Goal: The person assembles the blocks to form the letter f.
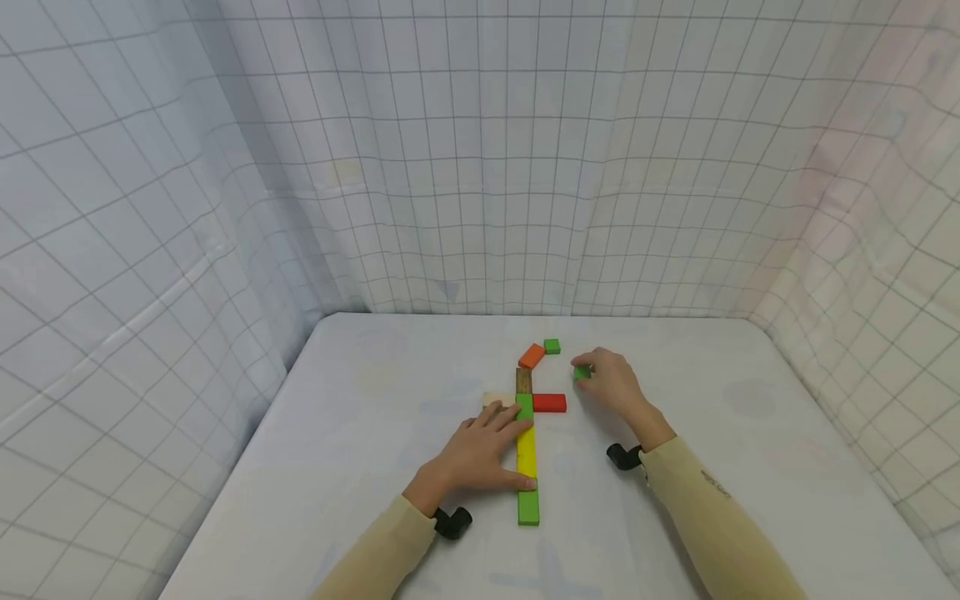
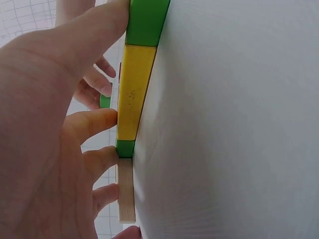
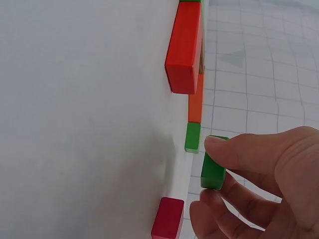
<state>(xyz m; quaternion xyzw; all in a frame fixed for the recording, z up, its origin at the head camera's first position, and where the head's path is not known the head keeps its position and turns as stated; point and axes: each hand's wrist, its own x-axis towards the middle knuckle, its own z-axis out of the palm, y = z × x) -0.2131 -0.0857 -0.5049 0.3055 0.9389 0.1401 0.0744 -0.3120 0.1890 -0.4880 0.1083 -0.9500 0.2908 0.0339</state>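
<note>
A row of flat blocks runs away from me on the white table [image 1: 360, 433]: a green block [image 1: 528, 507], a yellow block [image 1: 527, 450], another green one [image 1: 524, 406] and a brown one [image 1: 523, 380]. My left hand [image 1: 487, 446] lies flat beside the row. Its straight fingers [image 2: 94, 122] touch the side of the yellow block [image 2: 133, 92], and its thumb is near the front green block [image 2: 145, 20]. My right hand [image 1: 611, 379] pinches a small green block [image 1: 581, 372] just above the table. The right wrist view shows this small green block [image 3: 213, 167] between thumb and fingers.
A red block [image 1: 550, 403] lies right of the row and a pale wood block [image 1: 495, 399] left of it. An orange block [image 1: 531, 356] and a small green cube [image 1: 552, 346] lie beyond. A dark red cube [image 3: 168, 219] sits by my right hand. Gridded curtains enclose the table.
</note>
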